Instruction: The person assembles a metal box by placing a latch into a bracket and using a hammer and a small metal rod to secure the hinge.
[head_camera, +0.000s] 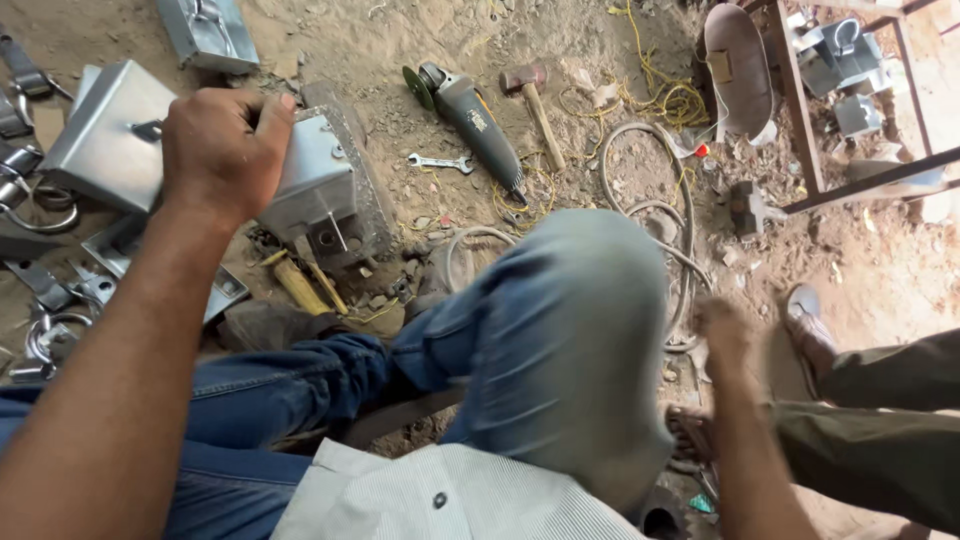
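The left hand (225, 145) is clenched over the top of a shiny metal box (315, 185), gripping what seems to be a handle or edge hidden under the knuckles; the box sits on the sandy floor (400, 60) just in front of the person's bent knee (570, 320). A flat metal sheet piece (100, 140) lies touching the box on its left side, with metal clamps and rings (40, 330) scattered beyond it. The right hand (722, 325) reaches down beside the knee toward the ground, and it is too blurred to tell whether it is loose or grasping anything. Farther out on the floor lie an angle grinder (470, 115), a small wrench (440, 162) just beside it, and a hammer (535, 105), near a coiled grey hose (650, 200) and a tangle of yellow wire (665, 95). Another person's trousered leg and sandalled foot (810, 335) rest at the right.
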